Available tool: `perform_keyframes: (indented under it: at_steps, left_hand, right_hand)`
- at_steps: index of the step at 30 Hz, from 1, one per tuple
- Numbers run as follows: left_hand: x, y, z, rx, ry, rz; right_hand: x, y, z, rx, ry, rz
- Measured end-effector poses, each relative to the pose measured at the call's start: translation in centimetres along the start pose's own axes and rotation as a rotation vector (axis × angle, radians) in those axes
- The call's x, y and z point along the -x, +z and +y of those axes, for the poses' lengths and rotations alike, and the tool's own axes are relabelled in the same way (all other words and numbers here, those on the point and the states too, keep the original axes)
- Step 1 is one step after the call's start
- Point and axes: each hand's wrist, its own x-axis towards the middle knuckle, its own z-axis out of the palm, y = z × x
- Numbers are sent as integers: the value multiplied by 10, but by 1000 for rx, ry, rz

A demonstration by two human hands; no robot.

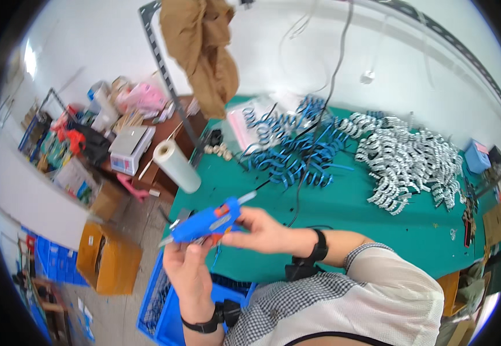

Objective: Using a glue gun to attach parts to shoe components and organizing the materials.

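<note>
Two bare hands meet over the near-left edge of a green counter [239, 213], working around a blue glue gun [204, 225]. The right hand [265, 232] pinches the gun's rear grip between thumb and fingers; the left hand [188, 274] curls just beneath the front end, thumb bent upward, though blur hides whether it clasps the gun or something small.

The gun looks light and stiff, its hard plastic shell probably smooth but secure when taken by the grip or the thick rear body. The pale glue stick [247, 198] jutting from the back seems a weak hold, and the narrow tip, pointing low and left, may be hot and best left untouched.

Below the left hand sits a blue crate [173, 317] with dark, tangled-looking contents, partly hidden. On the floor to the hands' left, a cardboard box [126, 265] gapes, its contents unclear. Ahead of the right hand, a plastic bag [240, 131] lies beside blue coils [302, 155]; far to its right stands a small blue box [477, 158].
</note>
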Motion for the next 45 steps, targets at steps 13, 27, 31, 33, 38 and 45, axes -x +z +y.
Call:
perform_keyframes:
  at_steps: [13, 27, 31, 33, 38, 45]
  left_hand:
    - [16, -18, 10, -146, 16, 46]
    - [64, -34, 46, -467, 112, 54]
    - [70, -29, 43, -365, -79, 36]
    - [69, -26, 41, -382, -103, 9]
    - [67, -10, 33, -453, -125, -53]
    - [65, -2, 29, -367, -107, -95]
  right_hand:
    - [0, -6, -23, -141, 183, -24]
    - [28, 40, -31, 73, 41, -73]
    - [27, 50, -38, 214, 35, -100]
    - [22, 66, -38, 199, -64, 52]
    - [19, 61, -27, 366, -330, 122]
    - [14, 45, -30, 522, -637, -27]
